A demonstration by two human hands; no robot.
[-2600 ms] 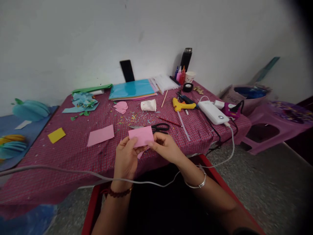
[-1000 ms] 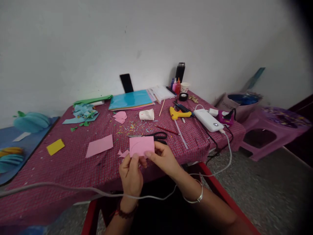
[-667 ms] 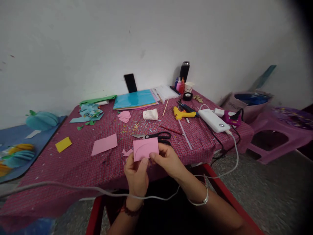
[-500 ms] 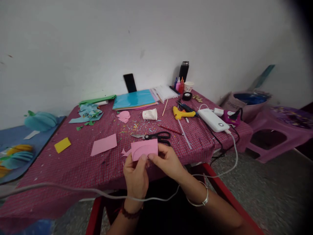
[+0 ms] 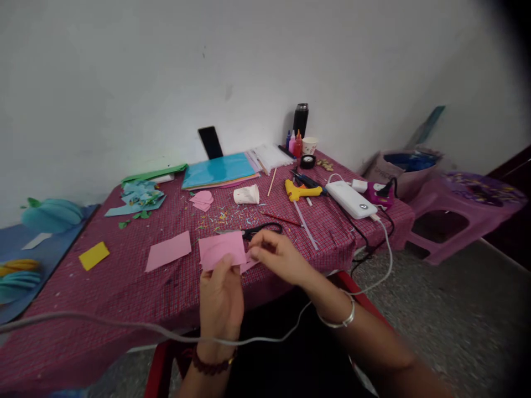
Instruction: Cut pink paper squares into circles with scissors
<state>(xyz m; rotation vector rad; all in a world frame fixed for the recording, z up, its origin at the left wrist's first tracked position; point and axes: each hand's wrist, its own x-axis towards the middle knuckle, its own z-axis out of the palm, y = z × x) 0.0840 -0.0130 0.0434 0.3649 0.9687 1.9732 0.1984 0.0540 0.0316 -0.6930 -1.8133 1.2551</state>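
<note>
My left hand (image 5: 222, 298) grips a pink paper piece (image 5: 222, 247) along its lower edge, with the thumb across its front. To the right, my right hand (image 5: 280, 255) has its fingers curled and thumb and fingertips together at a smaller bit of pink paper (image 5: 250, 263), partly hidden behind the first piece. Black-handled scissors (image 5: 265, 228) lie just beyond both hands, their blades partly covered by the paper. Another pink rectangle (image 5: 169, 251) lies flat to the left. Rounded pink cutouts (image 5: 202, 200) rest farther back.
A paper cup (image 5: 246, 194) lies on its side behind colourful paper snippets (image 5: 222, 216). The yellow glue gun (image 5: 302, 190) and white power bank (image 5: 352, 200) lie on the right. A white cable (image 5: 157, 329) crosses in front of my left wrist. A phone (image 5: 210, 142) leans on the wall.
My right hand has let go of the pink piece's right side and moved off to the right. My left hand alone now holds that piece. The view has shifted slightly right.
</note>
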